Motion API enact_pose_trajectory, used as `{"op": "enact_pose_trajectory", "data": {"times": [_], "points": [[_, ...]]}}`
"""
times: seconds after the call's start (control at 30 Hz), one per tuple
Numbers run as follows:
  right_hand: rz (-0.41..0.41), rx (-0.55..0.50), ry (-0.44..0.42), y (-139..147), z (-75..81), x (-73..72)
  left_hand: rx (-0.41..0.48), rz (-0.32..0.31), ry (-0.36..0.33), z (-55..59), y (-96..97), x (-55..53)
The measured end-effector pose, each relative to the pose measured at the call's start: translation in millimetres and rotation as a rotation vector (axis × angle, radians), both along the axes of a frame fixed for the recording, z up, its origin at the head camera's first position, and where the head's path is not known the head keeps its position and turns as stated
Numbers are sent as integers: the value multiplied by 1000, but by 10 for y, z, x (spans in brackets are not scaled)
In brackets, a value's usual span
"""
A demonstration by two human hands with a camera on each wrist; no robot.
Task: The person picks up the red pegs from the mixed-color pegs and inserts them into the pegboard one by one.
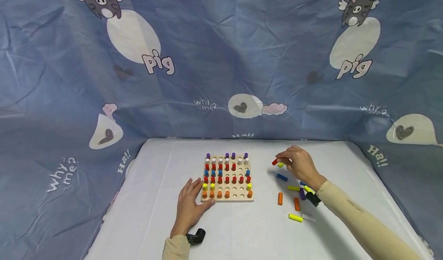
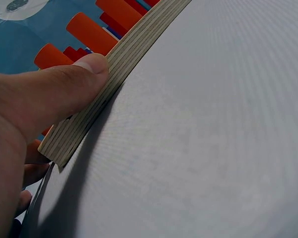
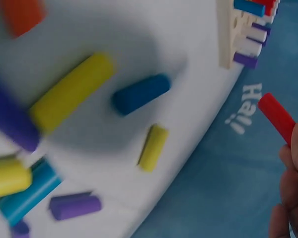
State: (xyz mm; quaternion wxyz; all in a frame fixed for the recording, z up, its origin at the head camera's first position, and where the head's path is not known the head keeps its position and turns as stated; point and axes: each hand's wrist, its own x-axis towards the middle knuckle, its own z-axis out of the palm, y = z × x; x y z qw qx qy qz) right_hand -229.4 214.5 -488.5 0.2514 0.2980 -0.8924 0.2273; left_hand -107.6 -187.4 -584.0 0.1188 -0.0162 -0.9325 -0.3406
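A square wooden pegboard lies on the white table, with rows of purple, white, red, blue, yellow and orange pegs upright in it. Some holes hold no peg, mostly toward its right half. My left hand holds the board by its near left corner. Its thumb presses the layered front edge beside the orange pegs, while the fingers lie along the left side. Right of the board, my right hand pinches a red peg by one end, raised and tilted, above a loose yellow peg.
Several loose pegs lie right of the board, among them a blue peg, an orange peg, a yellow peg and a white peg. A blue printed cloth hangs behind the table.
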Motion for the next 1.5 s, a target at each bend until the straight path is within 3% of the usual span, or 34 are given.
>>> {"op": "enact_pose_trajectory", "data": {"times": [0.2, 0.5, 0.77, 1.5], "points": [[21, -18, -57, -273, 10, -49, -5, 2, -7, 9, -3, 13], [113, -82, -60, -646, -97, -126, -5, -9, 17, -16, -11, 10], [148, -68, -97, -872, -155, -142, -15, -20, 30, -17, -9, 0], [195, 55, -147, -1118, -324, -195, -16, -12, 5, 5, -3, -1]]}}
